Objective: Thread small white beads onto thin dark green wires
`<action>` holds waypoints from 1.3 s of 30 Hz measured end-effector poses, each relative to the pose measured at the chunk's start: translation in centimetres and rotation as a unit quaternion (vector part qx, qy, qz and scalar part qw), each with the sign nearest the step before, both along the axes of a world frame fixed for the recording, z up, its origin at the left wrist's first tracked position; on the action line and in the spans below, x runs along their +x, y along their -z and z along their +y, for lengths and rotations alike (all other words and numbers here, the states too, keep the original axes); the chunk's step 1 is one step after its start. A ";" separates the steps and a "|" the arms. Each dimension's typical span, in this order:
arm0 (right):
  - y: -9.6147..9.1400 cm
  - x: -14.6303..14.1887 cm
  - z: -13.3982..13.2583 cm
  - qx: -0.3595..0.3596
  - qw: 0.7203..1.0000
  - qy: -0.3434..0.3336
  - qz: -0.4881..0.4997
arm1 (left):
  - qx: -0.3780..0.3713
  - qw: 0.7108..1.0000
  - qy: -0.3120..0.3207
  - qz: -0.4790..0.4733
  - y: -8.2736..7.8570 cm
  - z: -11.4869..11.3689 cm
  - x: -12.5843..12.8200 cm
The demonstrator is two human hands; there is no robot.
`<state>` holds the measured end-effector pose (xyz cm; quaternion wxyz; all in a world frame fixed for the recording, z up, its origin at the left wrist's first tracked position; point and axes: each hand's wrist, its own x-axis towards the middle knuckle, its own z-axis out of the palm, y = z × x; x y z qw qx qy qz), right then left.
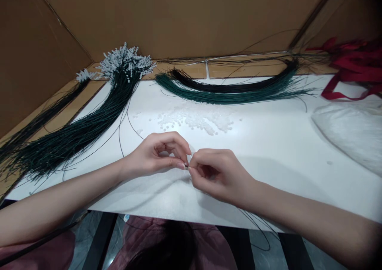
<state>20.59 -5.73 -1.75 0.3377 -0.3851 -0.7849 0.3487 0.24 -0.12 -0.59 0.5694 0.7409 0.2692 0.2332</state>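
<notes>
My left hand (162, 153) and my right hand (216, 172) meet above the front middle of the white board, fingertips almost touching. Both are closed in a pinch on a thin dark wire (186, 166), of which only a short bit shows between the fingertips. Whether a bead is on it is too small to tell. Just beyond my hands, many small whitish beads (193, 116) lie scattered in a loose patch. Dark strands (259, 226) hang over the board's front edge below my right forearm.
A thick bundle of green wires (98, 122) with white beaded tips lies at left, a thinner one (44, 114) beside it. Bare green and black wires (235, 94) curve along the back. Red ribbon (355, 71) and a clear plastic bag (352, 126) lie right. Cardboard walls (185, 19) surround the board (286, 138).
</notes>
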 end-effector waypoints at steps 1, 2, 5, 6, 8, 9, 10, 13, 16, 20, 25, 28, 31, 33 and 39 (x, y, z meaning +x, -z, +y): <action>0.0 0.0 0.0 0.001 1.000 0.000 0.000 | 0.001 1.000 0.000 0.000 0.0 0.0 0.0; 0.0 0.0 0.0 0.003 1.000 -0.001 0.001 | 0.003 1.000 0.000 -0.001 0.0 0.0 0.0; 0.1 0.0 0.0 0.008 1.000 0.001 0.001 | 0.006 1.000 0.001 -0.007 0.1 0.1 0.0; 0.1 0.0 0.0 0.007 1.000 0.001 0.000 | 0.007 1.000 0.002 -0.010 0.1 0.1 0.0; 0.1 0.0 0.0 0.006 1.000 0.003 -0.001 | 0.006 1.000 0.003 -0.011 0.2 0.1 0.0; 0.1 0.0 0.0 0.005 1.000 0.001 -0.002 | 0.006 1.000 0.003 -0.010 0.2 0.1 0.0; 0.1 0.0 0.0 0.005 1.000 0.001 -0.001 | 0.006 1.000 0.002 -0.010 0.2 0.1 0.0; 0.1 0.0 0.0 0.008 1.000 0.001 -0.002 | 0.003 1.000 0.003 -0.008 0.1 0.1 0.0; 0.2 0.0 0.0 0.008 1.000 0.004 -0.007 | 0.002 1.000 0.005 -0.009 0.2 0.1 -0.1; 0.2 0.0 0.0 0.009 1.000 0.004 -0.007 | 0.004 1.000 0.008 -0.015 0.3 0.1 -0.1; 0.1 0.0 0.0 0.014 1.000 0.006 -0.008 | 0.007 1.000 0.008 -0.013 0.2 0.1 0.0; 0.2 0.0 0.0 0.017 1.000 0.005 -0.004 | 0.013 1.000 0.004 0.000 0.2 0.0 -0.1; 0.3 -0.1 0.0 0.018 1.000 0.006 -0.004 | 0.019 1.000 0.005 0.010 0.2 0.0 -0.1; 0.3 -0.1 0.0 0.019 1.000 0.007 -0.004 | 0.025 1.000 0.006 0.013 0.2 -0.1 -0.2; 0.3 0.0 0.0 0.019 1.000 0.009 0.001 | 0.024 1.000 0.004 0.014 0.4 0.0 -0.2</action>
